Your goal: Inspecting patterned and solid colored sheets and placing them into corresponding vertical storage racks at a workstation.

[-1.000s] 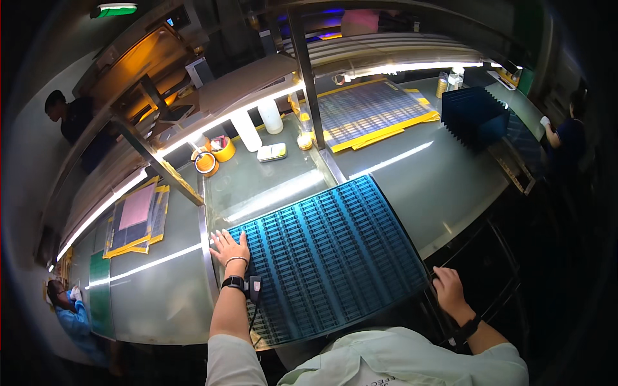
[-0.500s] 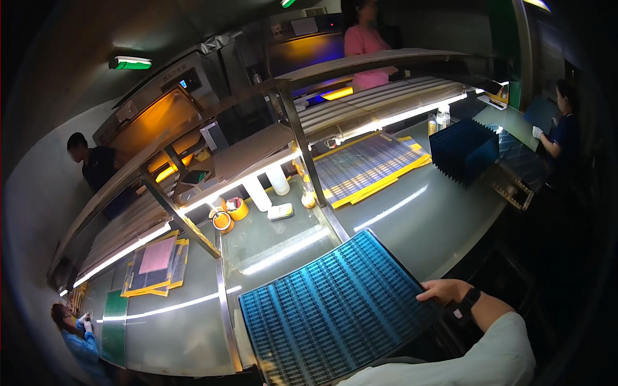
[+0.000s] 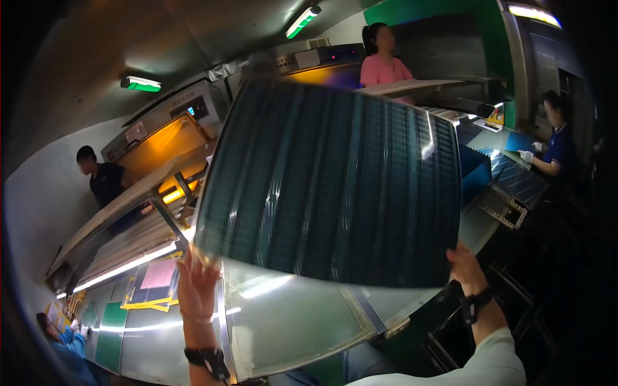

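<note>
The large dark blue-green ribbed panel (image 3: pixel 335 186) is lifted up off the table (image 3: pixel 290 321) and fills the middle of the view, hiding most of what lies behind it: the middle of the work line, the lower body of the person in the pink top (image 3: pixel 383 64) at the far side, and part of the orange-lit machine (image 3: pixel 161 138) at the upper left. Its fine slots blur into streaks with glare lines, so its pattern is hard to read. The lower left corner of the view is dim; a person in blue (image 3: pixel 61 334) there is cut off by the rim. At the far right another person in dark blue (image 3: pixel 557 145) with white gloves stands at a stack of similar blue panels (image 3: pixel 508 174), partly lost in shadow.

The left hand (image 3: pixel 196 286) is spread open, fingers up, its fingertips touching the panel's lower left corner from below; it props the edge rather than closing round it. A dark watch sits on that wrist. The right hand (image 3: pixel 467 267) is at the lower right corner of the panel, its fingers tucked behind the edge so that only the back of the hand shows; it seems closed on the corner, though the grip itself is hidden. A dark band is on that wrist too, above a pale sleeve.

Below the panel the shiny grey table reflects a strip light, and a pink sheet on a yellow-edged tray (image 3: pixel 154 283) lies further left
</note>
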The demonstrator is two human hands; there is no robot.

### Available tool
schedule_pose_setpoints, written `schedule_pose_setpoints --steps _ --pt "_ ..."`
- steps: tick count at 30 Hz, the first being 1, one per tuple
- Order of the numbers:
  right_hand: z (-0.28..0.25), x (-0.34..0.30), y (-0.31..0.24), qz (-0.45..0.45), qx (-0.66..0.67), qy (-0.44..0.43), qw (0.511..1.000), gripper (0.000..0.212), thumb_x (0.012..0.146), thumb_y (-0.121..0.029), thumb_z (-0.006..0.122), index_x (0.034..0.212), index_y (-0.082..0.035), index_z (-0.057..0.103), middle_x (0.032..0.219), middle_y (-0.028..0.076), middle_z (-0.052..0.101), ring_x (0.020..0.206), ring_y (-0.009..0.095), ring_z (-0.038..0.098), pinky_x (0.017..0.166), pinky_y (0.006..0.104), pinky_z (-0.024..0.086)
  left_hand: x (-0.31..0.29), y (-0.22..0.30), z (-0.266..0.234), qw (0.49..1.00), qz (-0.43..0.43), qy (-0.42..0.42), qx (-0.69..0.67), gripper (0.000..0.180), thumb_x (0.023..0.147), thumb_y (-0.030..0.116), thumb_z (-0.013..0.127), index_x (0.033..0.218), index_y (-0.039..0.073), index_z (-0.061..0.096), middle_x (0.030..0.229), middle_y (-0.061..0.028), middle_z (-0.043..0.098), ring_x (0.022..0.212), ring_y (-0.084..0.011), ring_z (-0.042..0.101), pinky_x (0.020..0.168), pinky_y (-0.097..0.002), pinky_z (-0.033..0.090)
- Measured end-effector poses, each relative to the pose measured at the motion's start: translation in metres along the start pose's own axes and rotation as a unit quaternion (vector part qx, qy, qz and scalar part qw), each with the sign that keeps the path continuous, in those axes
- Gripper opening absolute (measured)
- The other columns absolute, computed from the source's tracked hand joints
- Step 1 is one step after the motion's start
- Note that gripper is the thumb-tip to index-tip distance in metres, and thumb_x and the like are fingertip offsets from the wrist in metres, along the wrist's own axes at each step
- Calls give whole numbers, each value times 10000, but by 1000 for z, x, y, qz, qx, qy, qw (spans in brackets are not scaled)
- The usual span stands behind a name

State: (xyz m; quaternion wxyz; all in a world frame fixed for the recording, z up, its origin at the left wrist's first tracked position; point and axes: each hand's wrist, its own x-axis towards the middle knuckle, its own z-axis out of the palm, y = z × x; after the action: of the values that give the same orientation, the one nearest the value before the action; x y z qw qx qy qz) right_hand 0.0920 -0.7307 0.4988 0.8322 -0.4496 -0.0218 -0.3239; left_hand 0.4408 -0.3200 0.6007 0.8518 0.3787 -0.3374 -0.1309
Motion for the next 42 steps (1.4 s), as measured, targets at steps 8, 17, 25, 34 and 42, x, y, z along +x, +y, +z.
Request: schedule_pose_setpoints --steps 8,17,25,34,42 --pt "78 222 -23 -122 139 -40 982 320 876 -35 536 1184 16 469 1177 156 543 1074 269 555 949 390 458 -54 -101 51 796 -129 -340 484 327 844 266 625 1133 115 613 1054 -53 657 919 -185 636 819 -289 491" --pt "136 375 -5 -20 6 -21 1000 254 937 -170 469 1086 32 504 1103 168 571 996 265 585 824 363 506 -172 -129 -75 684 -202 -263 650 488 813 310 667 1213 61 539 1224 -183 536 1108 -314 519 949 -439 405" --pt "22 282 42 346 -390 -215 826 649 873 -497 516 1189 69 481 1079 227 608 952 276 638 816 342 527 -233 -146 -101 528 -323 -161 769 831 756 497 652 1411 135 291 1453 -217 233 1326 -431 211 1053 -571 203" --pt "23 375 126 112 -74 89 987 767 783 -595 588 1187 30 406 991 184 582 863 290 635 757 369 553 -241 -153 -81 480 -307 -97 816 990 675 517 698 1452 178 185 1503 -174 104 1366 -425 47 1033 -662 69" --pt "22 382 131 28 -43 183 982 190 889 -149 498 970 15 549 856 158 633 762 265 648 698 385 563 -241 -148 -72 524 -311 -99 787 989 687 456 706 1458 184 149 1511 -168 56 1375 -405 8 1049 -641 36"
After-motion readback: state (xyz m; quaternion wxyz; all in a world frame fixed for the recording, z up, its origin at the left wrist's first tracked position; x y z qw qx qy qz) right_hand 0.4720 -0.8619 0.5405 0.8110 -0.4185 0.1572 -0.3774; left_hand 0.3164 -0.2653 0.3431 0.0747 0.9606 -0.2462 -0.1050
